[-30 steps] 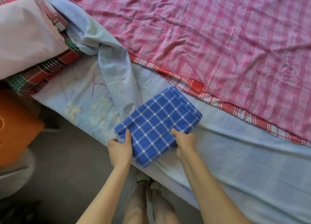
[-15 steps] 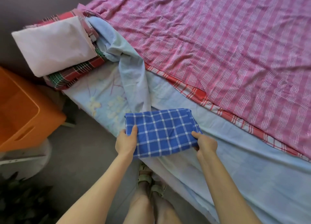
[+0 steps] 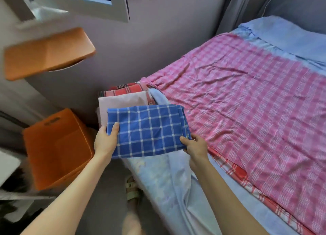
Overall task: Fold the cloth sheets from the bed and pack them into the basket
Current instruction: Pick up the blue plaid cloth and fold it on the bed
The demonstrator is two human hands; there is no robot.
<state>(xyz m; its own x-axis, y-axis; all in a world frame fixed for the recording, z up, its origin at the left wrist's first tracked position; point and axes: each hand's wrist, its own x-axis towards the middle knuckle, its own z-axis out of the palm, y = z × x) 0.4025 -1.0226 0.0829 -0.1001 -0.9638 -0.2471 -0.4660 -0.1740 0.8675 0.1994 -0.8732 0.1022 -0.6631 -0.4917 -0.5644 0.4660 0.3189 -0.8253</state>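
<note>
A folded blue checked cloth (image 3: 148, 130) is held level above the bed's near corner. My left hand (image 3: 105, 141) grips its left edge and my right hand (image 3: 193, 145) grips its right edge. Just beyond it lies a stack of folded cloths: a pale pink one (image 3: 121, 100) on top of a red tartan one (image 3: 126, 90). A large pink checked sheet (image 3: 247, 111) lies spread flat over the bed. To the left on the floor stands an orange box-like basket (image 3: 58, 146).
A light blue bedsheet (image 3: 176, 190) covers the mattress and hangs over its near edge. An orange panel (image 3: 47, 53) sticks out from the grey wall at upper left. My sandalled foot (image 3: 132, 189) stands on the floor beside the bed.
Both hands have lifted the blue checked cloth off the bed and carried it left toward the folded stack. My head has tilted up, bringing the wall and window into view.
</note>
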